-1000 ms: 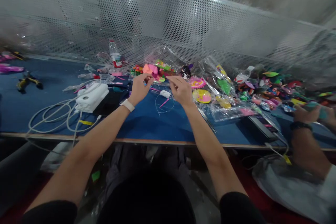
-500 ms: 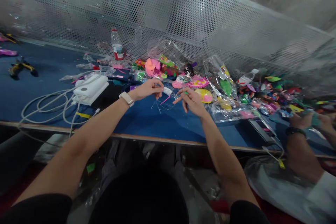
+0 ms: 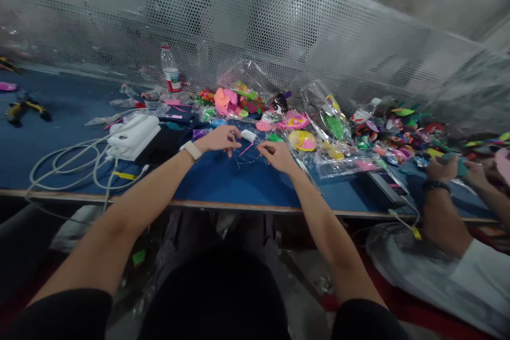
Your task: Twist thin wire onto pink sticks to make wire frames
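Over the middle of the blue table my left hand [image 3: 220, 139] is closed, thumb against curled fingers, at the left end of a thin clear thread [image 3: 250, 161]. Facing it, my right hand [image 3: 278, 156] pinches the thread's other side between thumb and fingertips. Loose loops of the thread spread between both hands, and its fine ends are hard to make out. A thin pink strip [image 3: 246, 149] lies slanted among the loops. Just behind, a small white piece [image 3: 248, 135] rests close to my left fingertips.
Colourful clay-like pieces [image 3: 226, 101] and clear plastic bags line the back. A bottle [image 3: 170, 70] stands by the perforated metal panel [image 3: 255, 21]. Left are a white power bank [image 3: 133, 137] with cables and pliers [image 3: 27, 109]. A co-worker's hands [image 3: 442, 168] are far right.
My right hand has gone from spread fingers to a pinch and has moved closer to my left hand. The whole view has shifted slightly, so things appear further left.
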`<move>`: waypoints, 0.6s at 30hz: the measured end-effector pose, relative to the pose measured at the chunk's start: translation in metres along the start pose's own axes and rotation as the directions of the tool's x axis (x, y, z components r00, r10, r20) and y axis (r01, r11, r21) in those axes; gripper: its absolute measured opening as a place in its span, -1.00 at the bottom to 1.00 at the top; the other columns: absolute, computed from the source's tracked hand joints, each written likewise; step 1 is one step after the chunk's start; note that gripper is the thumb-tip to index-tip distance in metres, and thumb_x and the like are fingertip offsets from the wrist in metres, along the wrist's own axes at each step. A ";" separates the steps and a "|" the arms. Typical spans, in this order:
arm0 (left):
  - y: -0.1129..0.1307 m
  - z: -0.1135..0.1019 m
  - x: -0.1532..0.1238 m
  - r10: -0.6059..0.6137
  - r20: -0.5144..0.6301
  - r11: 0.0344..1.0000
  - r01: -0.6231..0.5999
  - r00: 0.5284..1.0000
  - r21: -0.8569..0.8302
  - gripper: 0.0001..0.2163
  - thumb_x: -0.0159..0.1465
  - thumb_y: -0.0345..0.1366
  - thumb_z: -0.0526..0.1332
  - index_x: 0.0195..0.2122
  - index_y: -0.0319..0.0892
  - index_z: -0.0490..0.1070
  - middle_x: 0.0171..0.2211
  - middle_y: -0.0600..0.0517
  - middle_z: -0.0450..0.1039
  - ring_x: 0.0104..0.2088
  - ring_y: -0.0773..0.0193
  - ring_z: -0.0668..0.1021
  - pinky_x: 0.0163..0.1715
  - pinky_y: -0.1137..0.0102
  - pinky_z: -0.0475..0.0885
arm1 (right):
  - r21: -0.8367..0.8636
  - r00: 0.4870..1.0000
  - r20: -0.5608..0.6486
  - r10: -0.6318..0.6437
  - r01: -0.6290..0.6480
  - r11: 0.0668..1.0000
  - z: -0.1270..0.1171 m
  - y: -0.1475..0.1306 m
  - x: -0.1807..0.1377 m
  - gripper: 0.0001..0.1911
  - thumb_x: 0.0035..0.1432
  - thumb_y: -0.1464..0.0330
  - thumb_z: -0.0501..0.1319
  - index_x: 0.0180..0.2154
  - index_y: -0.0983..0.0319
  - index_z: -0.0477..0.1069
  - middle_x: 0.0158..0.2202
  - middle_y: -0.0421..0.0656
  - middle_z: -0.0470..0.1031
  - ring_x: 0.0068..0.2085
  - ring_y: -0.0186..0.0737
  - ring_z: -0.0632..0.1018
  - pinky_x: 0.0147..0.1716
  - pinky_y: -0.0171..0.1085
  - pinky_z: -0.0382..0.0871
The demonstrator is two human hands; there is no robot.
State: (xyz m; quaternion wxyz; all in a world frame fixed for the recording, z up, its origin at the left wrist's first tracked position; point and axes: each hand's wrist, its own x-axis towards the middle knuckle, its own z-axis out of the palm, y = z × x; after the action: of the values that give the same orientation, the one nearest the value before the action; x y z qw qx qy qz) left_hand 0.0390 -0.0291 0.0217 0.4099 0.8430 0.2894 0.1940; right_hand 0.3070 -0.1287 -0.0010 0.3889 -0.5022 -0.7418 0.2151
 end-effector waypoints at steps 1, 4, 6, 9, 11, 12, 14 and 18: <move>-0.002 -0.002 0.001 0.003 -0.015 0.996 -0.002 1.000 0.091 -0.64 0.33 -0.17 0.35 0.08 -0.22 0.43 -0.41 -0.02 0.59 -0.50 0.22 0.63 -0.36 0.31 0.44 | -0.054 1.000 -0.009 -0.020 0.019 0.998 0.000 0.001 0.000 -0.61 0.38 0.02 0.24 -0.26 0.17 0.64 -0.41 -0.16 0.64 -0.49 -0.21 0.53 -0.42 -0.23 0.38; -0.008 -0.008 0.002 0.078 -0.085 0.911 -0.037 0.993 0.411 -0.64 0.26 -0.31 0.30 0.09 -0.24 0.47 -0.40 0.00 0.59 -0.42 0.21 0.60 -0.28 0.31 0.39 | -0.162 0.998 -0.008 -0.057 0.055 0.985 -0.001 0.001 0.001 -0.60 0.41 0.10 0.21 -0.38 0.17 0.62 -0.46 -0.17 0.64 -0.42 -0.18 0.56 -0.31 -0.22 0.37; -0.010 -0.009 0.003 0.131 -0.117 0.846 -0.049 0.984 0.530 -0.63 0.22 -0.37 0.27 0.08 -0.24 0.49 -0.38 0.00 0.59 -0.37 0.19 0.59 -0.27 0.33 0.36 | -0.178 0.998 0.011 -0.060 0.061 0.982 -0.001 0.001 0.000 -0.61 0.43 0.13 0.19 -0.35 0.18 0.63 -0.44 -0.18 0.65 -0.42 -0.20 0.55 -0.28 -0.23 0.36; -0.010 -0.008 0.003 0.125 -0.117 0.825 -0.038 0.985 0.563 -0.60 0.21 -0.38 0.23 0.10 -0.23 0.48 -0.39 0.02 0.58 -0.37 0.20 0.58 -0.29 0.35 0.32 | -0.158 0.998 0.052 -0.047 0.055 0.986 0.000 0.002 0.000 -0.64 0.44 0.12 0.18 -0.23 0.18 0.65 -0.41 -0.18 0.67 -0.40 -0.19 0.57 -0.26 -0.23 0.39; -0.012 -0.006 0.004 0.102 -0.115 0.837 -0.023 0.988 0.546 -0.62 0.21 -0.39 0.22 0.08 -0.21 0.48 -0.42 0.04 0.57 -0.39 0.21 0.56 -0.27 0.35 0.32 | -0.142 0.998 0.054 -0.034 0.041 0.989 0.002 0.003 0.001 -0.65 0.42 0.12 0.19 -0.21 0.19 0.65 -0.37 -0.15 0.69 -0.38 -0.17 0.60 -0.24 -0.22 0.42; -0.013 -0.006 0.005 0.097 -0.122 0.849 -0.018 0.988 0.529 -0.65 0.20 -0.39 0.22 0.04 -0.20 0.48 -0.44 0.05 0.56 -0.41 0.22 0.54 -0.26 0.35 0.32 | -0.139 0.999 0.044 -0.029 0.035 0.990 0.003 0.004 0.002 -0.65 0.41 0.13 0.19 -0.22 0.19 0.65 -0.36 -0.14 0.70 -0.36 -0.16 0.61 -0.23 -0.22 0.43; -0.015 -0.005 0.006 0.109 -0.157 0.875 -0.019 0.982 0.484 -0.72 0.20 -0.39 0.24 -0.04 -0.17 0.47 -0.47 0.07 0.52 -0.44 0.23 0.51 -0.26 0.35 0.32 | -0.142 0.999 0.021 -0.028 0.031 0.989 0.005 0.006 0.002 -0.67 0.39 0.14 0.21 -0.25 0.19 0.65 -0.34 -0.11 0.70 -0.35 -0.14 0.63 -0.23 -0.21 0.44; -0.019 -0.005 0.008 0.116 -0.266 0.911 0.005 0.957 0.412 -0.85 0.28 -0.26 0.31 -0.17 -0.15 0.42 -0.46 0.03 0.49 -0.45 0.22 0.47 -0.34 0.34 0.26 | -0.122 0.999 -0.016 -0.039 0.037 0.992 0.006 0.004 0.003 -0.68 0.36 0.15 0.22 -0.30 0.18 0.65 -0.33 -0.12 0.70 -0.38 -0.15 0.62 -0.27 -0.20 0.45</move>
State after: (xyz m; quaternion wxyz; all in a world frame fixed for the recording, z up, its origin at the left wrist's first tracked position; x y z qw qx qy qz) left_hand 0.0358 -0.0119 0.0101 0.1732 0.8810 0.3551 0.2603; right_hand 0.3037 -0.1241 -0.0062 0.3682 -0.5126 -0.7596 0.1573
